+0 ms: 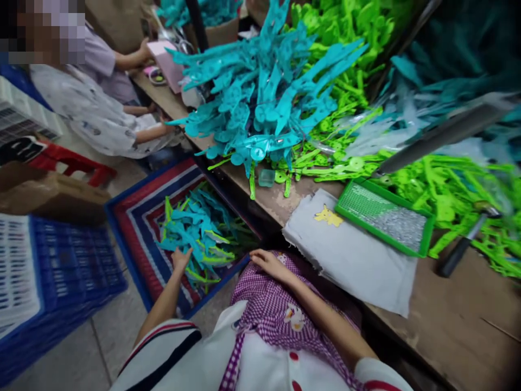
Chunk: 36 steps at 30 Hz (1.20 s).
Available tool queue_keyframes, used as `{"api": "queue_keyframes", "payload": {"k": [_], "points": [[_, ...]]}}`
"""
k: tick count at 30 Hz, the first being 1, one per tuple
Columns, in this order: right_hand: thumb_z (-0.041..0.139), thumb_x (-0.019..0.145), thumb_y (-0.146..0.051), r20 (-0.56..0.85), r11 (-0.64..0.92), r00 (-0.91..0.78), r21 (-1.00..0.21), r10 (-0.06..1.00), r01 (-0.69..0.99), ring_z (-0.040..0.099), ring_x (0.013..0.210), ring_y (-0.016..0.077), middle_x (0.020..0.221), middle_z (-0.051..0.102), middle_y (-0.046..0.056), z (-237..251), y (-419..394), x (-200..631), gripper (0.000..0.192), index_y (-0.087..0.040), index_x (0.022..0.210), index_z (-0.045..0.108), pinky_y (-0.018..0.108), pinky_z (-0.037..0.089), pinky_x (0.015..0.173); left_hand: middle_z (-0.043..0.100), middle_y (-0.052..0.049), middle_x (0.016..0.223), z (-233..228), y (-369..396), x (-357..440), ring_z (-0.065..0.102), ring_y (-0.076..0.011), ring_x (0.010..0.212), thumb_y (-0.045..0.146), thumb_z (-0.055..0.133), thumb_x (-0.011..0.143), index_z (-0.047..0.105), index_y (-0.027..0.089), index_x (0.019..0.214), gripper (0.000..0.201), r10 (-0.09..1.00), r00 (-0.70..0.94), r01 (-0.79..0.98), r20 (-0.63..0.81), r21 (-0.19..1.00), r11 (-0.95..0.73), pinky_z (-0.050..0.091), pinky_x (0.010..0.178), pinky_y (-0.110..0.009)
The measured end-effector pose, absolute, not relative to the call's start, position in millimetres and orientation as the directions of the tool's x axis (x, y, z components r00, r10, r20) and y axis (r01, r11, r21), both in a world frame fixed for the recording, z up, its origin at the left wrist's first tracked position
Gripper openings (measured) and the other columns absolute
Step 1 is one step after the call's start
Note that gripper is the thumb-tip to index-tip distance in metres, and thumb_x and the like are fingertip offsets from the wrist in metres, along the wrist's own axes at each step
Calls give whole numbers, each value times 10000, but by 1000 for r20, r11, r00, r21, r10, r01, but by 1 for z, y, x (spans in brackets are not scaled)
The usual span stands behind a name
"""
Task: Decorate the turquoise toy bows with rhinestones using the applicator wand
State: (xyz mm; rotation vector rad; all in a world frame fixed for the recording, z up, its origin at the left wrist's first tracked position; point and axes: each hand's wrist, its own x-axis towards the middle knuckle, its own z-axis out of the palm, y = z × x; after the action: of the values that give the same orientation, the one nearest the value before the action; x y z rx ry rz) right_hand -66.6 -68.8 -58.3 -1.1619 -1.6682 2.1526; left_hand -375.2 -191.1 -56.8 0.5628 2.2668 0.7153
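Observation:
My left hand reaches down into a crate lined with striped cloth, at the near edge of a pile of teal and lime-green plastic pieces. Its thumb and fingers stand apart, and nothing shows between them. My right hand is over my lap by the crate's corner, fingers stretched out and holding nothing. On the bench to the right, a big heap of teal plastic parts lies over lime-green parts.
A green tray of small silvery pieces sits on a grey cloth. Beside it lies a black-handled hammer. A blue basket stands at left. Two people work along the bench, one in a white patterned top. A grey bar crosses the bench.

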Motion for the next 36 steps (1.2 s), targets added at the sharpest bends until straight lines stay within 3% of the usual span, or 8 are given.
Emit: {"api": "queue_keyframes", "payload": {"k": [5,7,10,13,17,23,29,36], "points": [[557,876,-648,-429,-315,-502,-901,751,299,709,1022,264,1049,765,88,4,-87,5,488,-227,1049,733,451,525,991,610,-140,1307,-34,-115,-317,633,-293,1213,296,583,871,630,209,1171,316,694,-693,398,-196,699,595,490,1076,-410],[520,928,-595,-361,-233,-535,-927,764,294,703,1051,251,1093,760,78,27,-86,11,438,-244,1085,731,426,524,994,617,-114,1327,-1,-66,-284,605,-271,1253,339,580,910,649,254,1219,327,860,-508,610,49,725,319,452,1121,-402],[525,939,-551,-261,-79,-608,-947,749,310,692,1092,258,1135,758,77,44,-71,10,397,-249,1077,743,431,504,1024,582,-138,1413,63,21,-252,487,-323,1386,326,579,936,604,280,1359,426,926,-125,880,355,472,-62,333,1185,-504],[525,914,-598,-275,-117,-478,-935,834,334,702,1067,281,1106,765,95,38,-57,25,443,-238,1056,741,459,520,1003,484,-181,1517,117,97,-250,304,-404,1497,234,644,873,461,237,1507,660,924,-47,979,379,201,-32,205,1194,-608],[560,826,-732,-369,-296,-324,-921,871,253,736,947,300,965,780,101,29,-58,64,552,-238,1000,735,463,576,911,633,-200,1255,147,144,-266,533,-408,1277,196,700,798,501,178,1467,699,978,-33,998,207,54,22,336,1105,-548],[571,868,-671,-291,-227,-306,-947,906,228,729,927,267,947,773,93,57,-38,68,503,-221,1012,743,417,575,891,648,-115,1198,144,138,-251,633,-322,1133,317,759,763,505,229,1467,754,968,-42,967,247,252,-22,480,946,-378],[653,783,-678,-181,-204,-209,-975,961,-92,725,945,226,1190,720,135,83,52,10,617,-208,1182,634,379,588,833,660,-87,1190,122,128,-223,648,-276,1106,336,814,733,505,191,1460,803,964,-38,816,264,564,-123,499,960,-343],[687,769,-574,-102,-128,-84,-898,991,-422,678,1135,208,1260,700,89,95,117,-43,583,-227,1215,547,385,554,985,620,-111,1247,97,89,-173,586,-294,1220,306,770,818,556,229,1378,604,933,-21,787,360,582,-207,467,1063,-429]]}}
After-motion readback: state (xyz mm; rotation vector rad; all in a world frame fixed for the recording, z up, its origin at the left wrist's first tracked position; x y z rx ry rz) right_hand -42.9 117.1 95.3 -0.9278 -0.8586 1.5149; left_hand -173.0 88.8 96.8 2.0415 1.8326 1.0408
